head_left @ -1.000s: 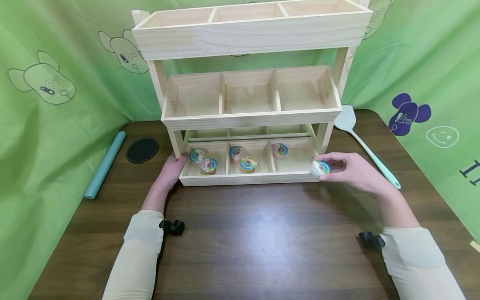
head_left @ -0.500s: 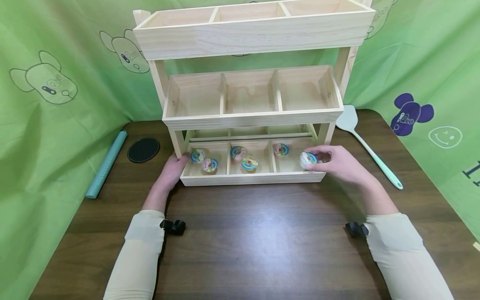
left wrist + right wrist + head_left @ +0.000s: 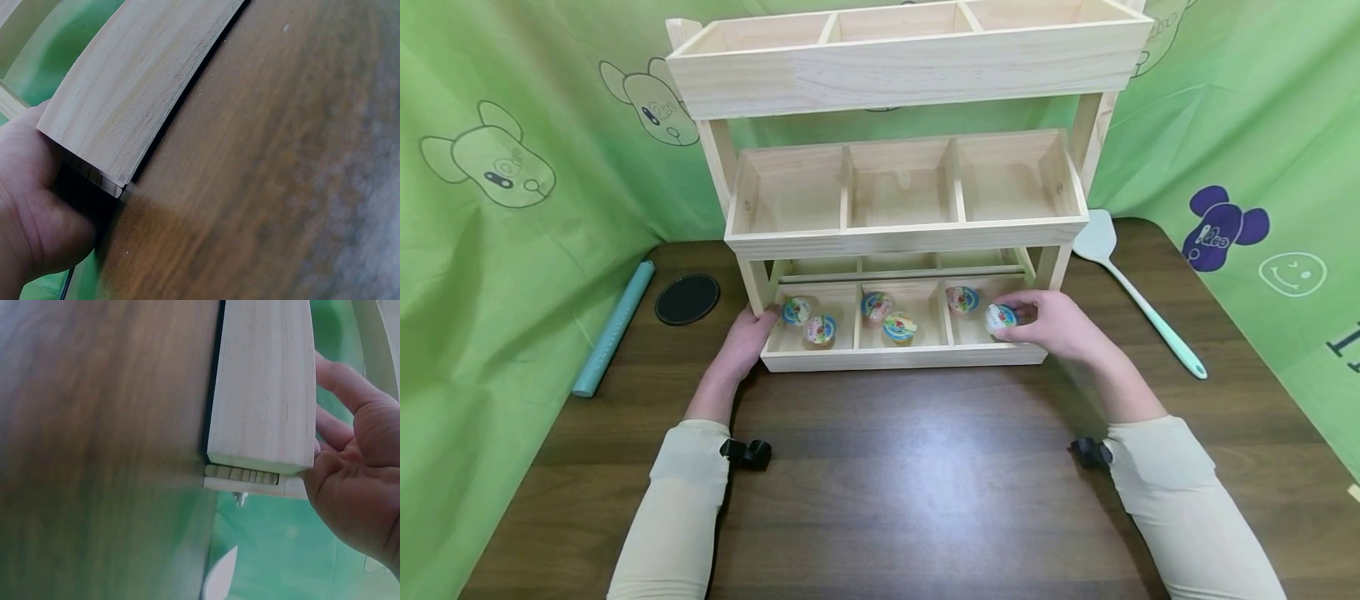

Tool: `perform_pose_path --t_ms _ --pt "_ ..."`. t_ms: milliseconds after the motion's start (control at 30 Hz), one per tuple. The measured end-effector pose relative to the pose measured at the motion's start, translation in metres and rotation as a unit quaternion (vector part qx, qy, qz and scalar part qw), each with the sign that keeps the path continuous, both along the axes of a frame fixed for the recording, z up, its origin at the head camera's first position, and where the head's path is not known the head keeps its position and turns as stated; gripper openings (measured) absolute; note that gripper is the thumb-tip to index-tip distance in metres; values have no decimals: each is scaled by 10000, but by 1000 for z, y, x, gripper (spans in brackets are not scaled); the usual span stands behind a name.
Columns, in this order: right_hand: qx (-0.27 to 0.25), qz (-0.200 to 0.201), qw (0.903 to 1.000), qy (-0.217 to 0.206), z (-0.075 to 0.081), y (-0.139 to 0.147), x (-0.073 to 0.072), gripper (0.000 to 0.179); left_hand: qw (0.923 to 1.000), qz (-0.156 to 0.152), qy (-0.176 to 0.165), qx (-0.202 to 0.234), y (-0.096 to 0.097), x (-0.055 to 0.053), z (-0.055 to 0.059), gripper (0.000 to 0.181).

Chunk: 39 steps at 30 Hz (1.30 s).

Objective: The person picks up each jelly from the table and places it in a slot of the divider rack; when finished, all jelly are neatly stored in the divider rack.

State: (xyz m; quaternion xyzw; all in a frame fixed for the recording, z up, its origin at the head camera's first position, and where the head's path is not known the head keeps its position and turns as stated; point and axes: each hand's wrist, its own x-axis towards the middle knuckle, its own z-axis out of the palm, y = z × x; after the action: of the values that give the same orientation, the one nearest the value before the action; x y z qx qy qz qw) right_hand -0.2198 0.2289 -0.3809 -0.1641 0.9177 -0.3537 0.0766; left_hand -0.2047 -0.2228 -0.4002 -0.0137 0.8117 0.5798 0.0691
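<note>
In the head view, my right hand (image 3: 1047,321) pinches a small jelly cup (image 3: 1000,317) with a printed lid between thumb and fingers. The cup is over the right compartment of the lowest tray (image 3: 895,359) of a pale wooden rack. Another jelly cup (image 3: 962,299) sits in that compartment, two more share the middle one (image 3: 898,327), and two lie in the left one (image 3: 820,330). My left hand (image 3: 747,340) holds the tray's left end, thumb at the rim and fingers hidden behind. In the right wrist view, the tray's front board (image 3: 262,381) hides the cup.
Above are the rack's middle tray (image 3: 910,240) and top tray (image 3: 910,79), each split into three compartments. A blue-green rod (image 3: 613,329) and a black disc (image 3: 687,300) lie at left on the brown table (image 3: 917,500). A pale spatula (image 3: 1142,300) lies at right. Green cloth surrounds the back.
My right hand has moved left with the jelly cup, from the tray's right end to over its right compartment. The left hand stays at the tray's left end.
</note>
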Motion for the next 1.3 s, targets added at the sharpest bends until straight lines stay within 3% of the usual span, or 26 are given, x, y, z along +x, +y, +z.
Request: perform_pose_path --t_ms 133,267,433,767,1000,1067,1233,1300 --pt "80 49 9999 -75 -1 -5 -3 50 10000 57 -21 26 -3 -5 -8 63" --pt "175 71 9998 -101 -1 -9 -6 48 9999 137 -42 52 -9 -14 -24 64" --pt "349 31 9993 -105 1 -14 -7 45 9999 117 82 59 -11 -16 -29 66" --pt "348 -26 9992 -172 2 -17 -9 47 9999 106 84 58 -11 -16 -28 65" --pt "305 -43 9992 -271 -2 -17 -8 53 10000 39 -72 -1 2 2 3 61" --pt "276 -40 9992 -284 -2 -16 -7 53 10000 19 -67 4 4 5 6 62" --pt "247 27 9991 -330 2 -16 -4 55 10000 -5 -33 -38 2 3 3 62" --pt "334 58 9990 -279 8 -16 -1 56 10000 3 -18 -17 -1 -1 -5 63"
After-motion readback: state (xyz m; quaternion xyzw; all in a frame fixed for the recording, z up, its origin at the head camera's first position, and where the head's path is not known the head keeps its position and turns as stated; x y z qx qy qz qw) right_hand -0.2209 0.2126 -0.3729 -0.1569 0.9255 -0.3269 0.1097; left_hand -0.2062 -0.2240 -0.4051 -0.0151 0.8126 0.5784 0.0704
